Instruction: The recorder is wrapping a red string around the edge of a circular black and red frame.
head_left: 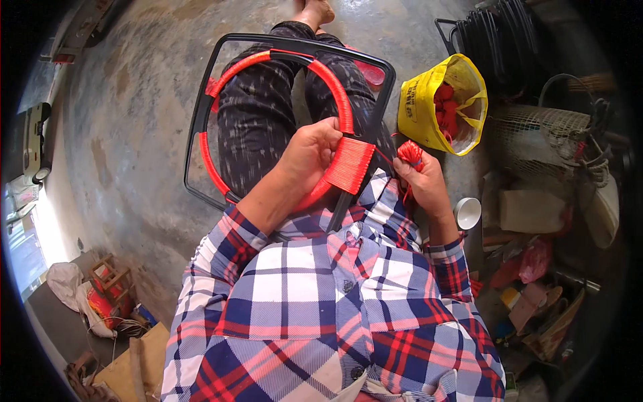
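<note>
A black metal frame [383, 70] with rounded corners lies across my lap. Inside it is a ring [337, 88], wrapped in red cord over several stretches, with bare black parts between them. On the right side, a wide band of tight red cord [353, 164] spans from the ring to the frame's bar. My left hand [313, 153] grips the ring at this band, fingers curled and partly hidden behind it. Just right of the frame, my right hand [425, 179] is closed around a bundle of red cord [409, 155]. A thin strand runs from the bundle to the band.
A yellow bag [416, 107] holding red cord stands at the right, with black frames [499, 40] stacked beyond it. Near my right forearm is a white bowl [467, 213]. Wire mesh [546, 127] and clutter fill the far right. A wooden board [137, 365] lies at lower left.
</note>
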`<action>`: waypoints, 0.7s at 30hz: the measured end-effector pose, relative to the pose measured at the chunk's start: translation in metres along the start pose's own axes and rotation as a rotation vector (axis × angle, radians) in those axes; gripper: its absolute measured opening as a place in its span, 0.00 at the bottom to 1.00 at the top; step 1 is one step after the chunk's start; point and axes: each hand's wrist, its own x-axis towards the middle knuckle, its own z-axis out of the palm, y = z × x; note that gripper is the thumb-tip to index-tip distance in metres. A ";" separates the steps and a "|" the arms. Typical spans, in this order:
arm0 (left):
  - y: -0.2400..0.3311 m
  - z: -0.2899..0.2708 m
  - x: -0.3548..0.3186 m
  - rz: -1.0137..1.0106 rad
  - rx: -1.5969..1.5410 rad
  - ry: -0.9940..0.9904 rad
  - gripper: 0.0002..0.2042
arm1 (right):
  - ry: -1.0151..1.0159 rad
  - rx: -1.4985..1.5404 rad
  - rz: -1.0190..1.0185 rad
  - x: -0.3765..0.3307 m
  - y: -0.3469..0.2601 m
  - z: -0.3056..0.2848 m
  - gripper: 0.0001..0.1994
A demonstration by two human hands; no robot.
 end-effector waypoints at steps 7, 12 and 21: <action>0.003 0.007 -0.009 -0.030 0.011 -0.034 0.13 | 0.279 -0.045 -0.137 0.035 -0.011 -0.032 0.12; 0.003 0.016 -0.013 0.240 0.178 0.150 0.14 | 0.208 -0.552 -0.536 0.042 -0.078 0.016 0.15; -0.003 0.016 -0.014 0.415 0.210 0.329 0.15 | 0.377 -0.832 -0.984 0.062 -0.064 0.054 0.15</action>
